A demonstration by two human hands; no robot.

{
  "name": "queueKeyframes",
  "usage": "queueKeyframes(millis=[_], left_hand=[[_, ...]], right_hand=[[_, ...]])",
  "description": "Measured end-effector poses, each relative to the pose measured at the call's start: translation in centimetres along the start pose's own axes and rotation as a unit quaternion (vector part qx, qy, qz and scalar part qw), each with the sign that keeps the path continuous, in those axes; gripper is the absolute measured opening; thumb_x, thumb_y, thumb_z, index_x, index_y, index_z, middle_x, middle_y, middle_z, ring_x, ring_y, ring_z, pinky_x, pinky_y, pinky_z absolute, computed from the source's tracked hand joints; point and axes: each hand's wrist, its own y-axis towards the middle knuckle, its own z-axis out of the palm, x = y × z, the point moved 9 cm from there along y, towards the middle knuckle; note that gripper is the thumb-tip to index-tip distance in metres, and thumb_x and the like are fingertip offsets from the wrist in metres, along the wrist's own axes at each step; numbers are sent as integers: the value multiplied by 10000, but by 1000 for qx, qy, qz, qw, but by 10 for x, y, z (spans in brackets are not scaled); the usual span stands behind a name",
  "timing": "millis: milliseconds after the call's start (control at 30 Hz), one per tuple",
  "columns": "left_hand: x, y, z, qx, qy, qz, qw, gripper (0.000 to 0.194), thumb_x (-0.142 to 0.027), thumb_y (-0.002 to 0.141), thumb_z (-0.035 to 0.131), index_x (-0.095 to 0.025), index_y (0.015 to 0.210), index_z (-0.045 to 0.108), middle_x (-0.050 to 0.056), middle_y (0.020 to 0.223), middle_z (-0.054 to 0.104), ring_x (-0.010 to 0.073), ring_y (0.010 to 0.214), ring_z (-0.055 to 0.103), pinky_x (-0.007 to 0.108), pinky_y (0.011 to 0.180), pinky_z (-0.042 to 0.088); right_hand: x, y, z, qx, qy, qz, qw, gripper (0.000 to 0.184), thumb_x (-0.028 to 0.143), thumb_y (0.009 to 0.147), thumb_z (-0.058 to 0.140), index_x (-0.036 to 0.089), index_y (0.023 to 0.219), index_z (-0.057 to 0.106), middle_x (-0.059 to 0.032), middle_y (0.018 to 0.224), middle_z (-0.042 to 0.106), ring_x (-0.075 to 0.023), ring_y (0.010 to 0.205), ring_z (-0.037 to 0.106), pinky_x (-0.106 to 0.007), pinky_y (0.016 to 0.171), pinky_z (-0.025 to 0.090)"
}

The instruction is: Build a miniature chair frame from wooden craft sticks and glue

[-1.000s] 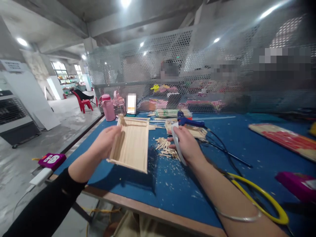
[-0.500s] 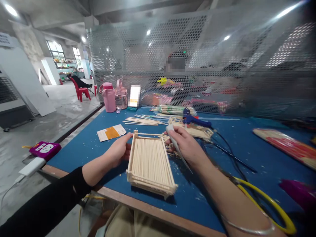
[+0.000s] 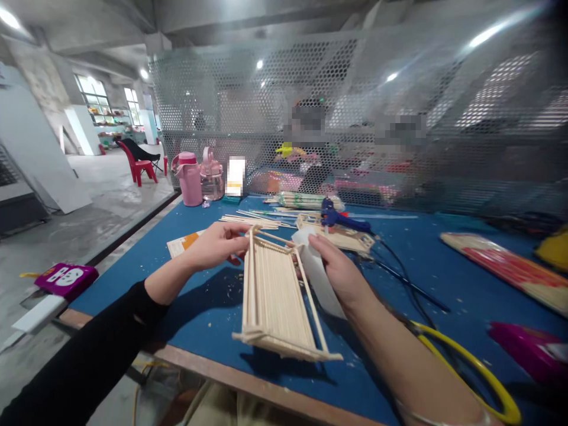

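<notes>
Your left hand (image 3: 219, 245) pinches the far left corner of a pale rectangular wooden-stick tray (image 3: 279, 284). Your right hand (image 3: 339, 269) clasps a thin white sheet (image 3: 327, 290) between thumb and fingers; whether it also touches the tray is unclear. Since half a second ago, the tray tilts, baring its side rails above the blue tabletop (image 3: 199, 313): seemingly a turning step, no stick being added.

The tray of sticks (image 3: 279, 290) between left grip (image 3: 219, 245) and right grip (image 3: 339, 269) is pale cream, finely striped lengthwise; the sheet (image 3: 317, 272) in the right grip is whitish. Below both, the worktop (image 3: 426, 231) is blue with pale specks; beyond them, the flask (image 3: 190, 183) is pink, the glue gun (image 3: 348, 220) dark blue.
</notes>
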Motion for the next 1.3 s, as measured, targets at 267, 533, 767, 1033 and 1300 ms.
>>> queueKeyframes(millis=[267,533,767,1033,1300], left_hand=[[-45,-32,-8,-167,23,160,973,249,-304,840,486,-196,1004,638,21,855,658,141,715,575,232,620,440],[-47,-42,16,-142,-12,178,974,247,-318,865,519,-243,1090,584,39,1053,626,165,942,572,277,816,441],[-50,-54,20,-250,33,253,934,280,-146,798,547,-233,1062,582,19,1010,647,156,892,591,259,785,461],[-43,-52,25,-241,53,254,935,233,-219,848,508,-196,1068,581,30,919,655,139,765,584,259,743,472],[-41,-51,33,-181,38,254,949,252,-295,923,410,-203,1093,572,54,1074,646,184,1017,578,300,886,449]], right_hand=[[45,-30,17,17,-59,-193,979,344,481,785,568,235,1025,558,-52,1051,647,-182,880,631,-265,601,545],[108,-90,19,-100,-300,-537,782,310,252,789,628,257,1099,616,-81,1215,604,-208,1033,608,-347,818,532],[99,-141,84,-28,-413,-640,648,396,129,773,611,226,1156,632,-126,1311,541,-252,1104,585,-398,869,529],[88,-120,79,-60,-368,-623,688,354,132,784,594,226,1119,660,-120,1271,579,-244,1093,598,-400,880,525],[94,-106,57,-93,-335,-569,746,291,174,804,590,214,1077,683,-99,1229,612,-236,1075,614,-375,891,528]])
